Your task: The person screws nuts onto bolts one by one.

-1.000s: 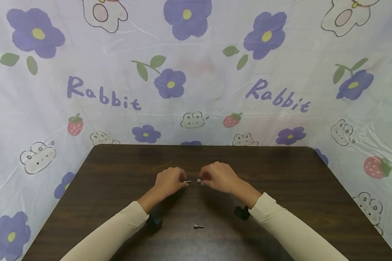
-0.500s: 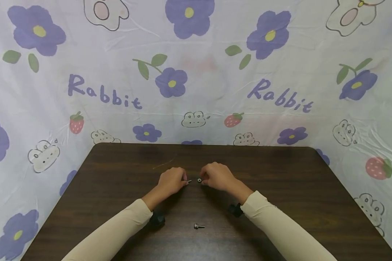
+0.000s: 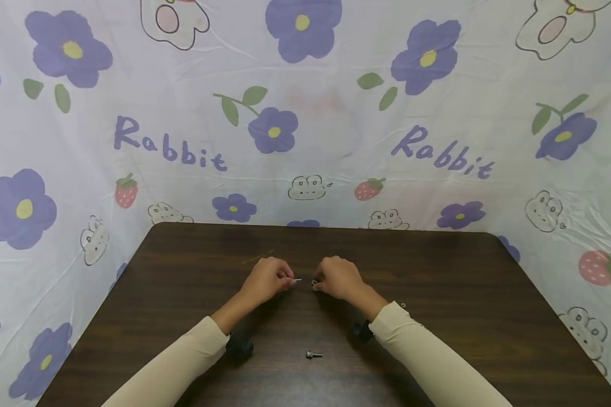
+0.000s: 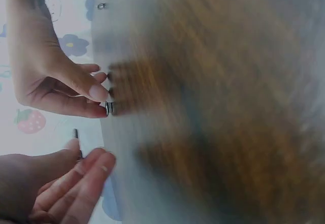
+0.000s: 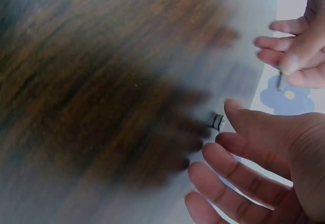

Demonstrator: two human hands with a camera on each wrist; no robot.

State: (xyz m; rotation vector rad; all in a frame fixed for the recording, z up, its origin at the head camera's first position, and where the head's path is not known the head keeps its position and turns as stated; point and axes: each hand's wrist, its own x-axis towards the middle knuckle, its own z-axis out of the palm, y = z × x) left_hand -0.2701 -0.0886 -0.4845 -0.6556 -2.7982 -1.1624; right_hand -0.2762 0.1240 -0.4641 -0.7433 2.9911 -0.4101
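My left hand (image 3: 266, 280) pinches a thin threaded bolt (image 5: 279, 81) between thumb and fingertips, its bare end poking out toward the right. Opposite it, a short gap away, my right hand (image 3: 340, 277) has thumb and index fingertips on either side of a small metal nut (image 5: 219, 122), which sits at the dark tabletop with its hole partly visible. The other right fingers spread loosely below in the right wrist view. Closer to my body lies a second bolt (image 3: 314, 354), with a ring-like piece by its head.
The brown wooden table (image 3: 463, 282) reaches back to a printed cloth (image 3: 336, 141). A tiny brass-coloured ring (image 3: 403, 305) shows beside my right sleeve. In the left wrist view, a small metal ring (image 4: 101, 6) lies beyond the right hand. Dark wrist cameras (image 3: 239, 345) hang under both cuffs.
The left hand has lifted slightly and shows the bolt end more clearly. The right fingers have come farther round the nut. The brass-coloured ring now shows beside the right sleeve. The head view has shifted.
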